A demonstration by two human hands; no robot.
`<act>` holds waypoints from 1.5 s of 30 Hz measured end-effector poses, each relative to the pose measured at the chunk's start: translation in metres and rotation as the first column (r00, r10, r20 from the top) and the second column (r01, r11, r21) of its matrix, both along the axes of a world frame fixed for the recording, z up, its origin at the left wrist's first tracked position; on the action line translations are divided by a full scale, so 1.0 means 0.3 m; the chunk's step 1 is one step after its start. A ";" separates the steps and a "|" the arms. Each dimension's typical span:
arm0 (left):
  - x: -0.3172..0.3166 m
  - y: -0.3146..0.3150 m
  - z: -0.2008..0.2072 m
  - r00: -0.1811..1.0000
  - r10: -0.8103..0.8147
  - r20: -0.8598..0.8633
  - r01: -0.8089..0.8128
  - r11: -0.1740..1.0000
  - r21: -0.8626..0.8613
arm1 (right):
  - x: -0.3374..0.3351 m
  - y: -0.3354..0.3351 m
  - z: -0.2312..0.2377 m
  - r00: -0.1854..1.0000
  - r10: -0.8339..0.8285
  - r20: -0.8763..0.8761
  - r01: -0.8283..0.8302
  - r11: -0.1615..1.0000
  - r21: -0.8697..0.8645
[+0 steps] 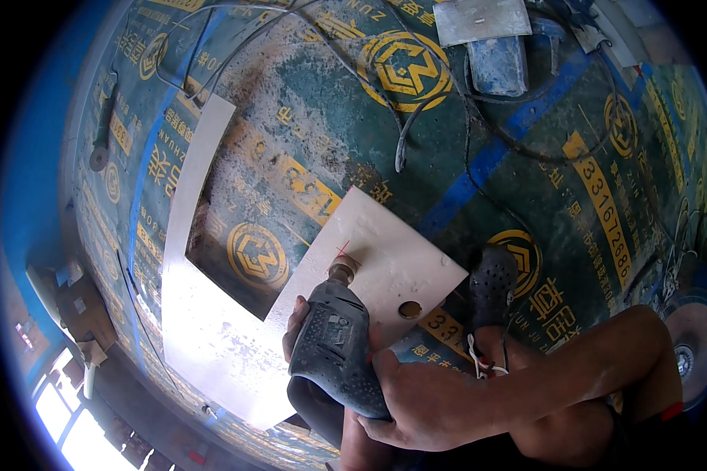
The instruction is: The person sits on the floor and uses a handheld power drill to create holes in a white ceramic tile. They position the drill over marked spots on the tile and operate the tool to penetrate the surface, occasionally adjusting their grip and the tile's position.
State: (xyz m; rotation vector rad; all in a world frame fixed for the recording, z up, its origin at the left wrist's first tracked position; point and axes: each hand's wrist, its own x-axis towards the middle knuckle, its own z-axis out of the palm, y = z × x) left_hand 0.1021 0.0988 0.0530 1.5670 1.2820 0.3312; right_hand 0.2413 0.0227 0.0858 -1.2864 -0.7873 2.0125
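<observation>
From my head, I look steeply down through the left one of two fisheye cameras, close above the drill (pixel 330 337) just below the middle, with a field wide enough to take in the green floor (pixel 558 196) beyond and a bright window (pixel 94 443) bent along the lower-left rim.

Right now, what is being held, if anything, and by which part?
A dark power drill: the right hand grips its rear end; the left hand, mostly hidden, is against the left side of its body, its full hold unclear.
</observation>
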 end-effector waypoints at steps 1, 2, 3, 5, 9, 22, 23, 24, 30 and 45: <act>0.002 0.001 0.003 1.000 0.005 -0.001 -0.005 1.000 -0.004 | -0.001 0.000 -0.001 1.000 -0.005 -0.001 0.005 1.000 -0.001; 0.005 0.001 0.006 1.000 0.009 -0.002 -0.009 1.000 -0.008 | -0.002 0.000 -0.002 1.000 -0.010 -0.003 0.010 1.000 -0.002; 0.008 0.003 0.008 1.000 0.005 -0.004 -0.005 1.000 -0.005 | -0.003 -0.001 -0.003 1.000 -0.015 -0.004 0.015 1.000 -0.003; 0.008 0.004 0.005 1.000 -0.011 0.010 0.010 0.999 0.037 | -0.009 -0.004 -0.001 1.000 -0.026 0.001 0.026 1.000 -0.003; -0.018 -0.002 -0.019 0.998 -0.012 0.057 0.008 0.997 0.080 | -0.004 0.000 -0.003 0.999 -0.021 -0.029 0.021 1.000 -0.017; -0.021 0.021 -0.024 0.977 -0.171 -0.126 0.195 0.957 0.214 | -0.030 -0.012 -0.012 0.998 -0.064 -0.015 0.064 0.998 0.018; -0.021 0.023 -0.024 0.970 -0.193 -0.149 0.225 0.944 0.240 | -0.020 -0.004 -0.005 0.999 -0.042 -0.015 0.042 0.999 0.002; -0.020 0.023 -0.024 0.970 -0.195 -0.146 0.226 0.943 0.243 | -0.014 0.001 -0.001 1.000 -0.020 -0.015 0.019 1.000 -0.014; -0.037 0.023 -0.037 0.984 -0.144 -0.102 0.161 0.969 0.187 | -0.029 0.002 -0.001 0.999 -0.027 0.020 0.027 1.000 0.003; -0.035 0.016 -0.044 0.981 -0.153 -0.117 0.175 0.962 0.210 | -0.048 -0.006 -0.015 0.996 -0.085 0.006 0.085 0.996 0.015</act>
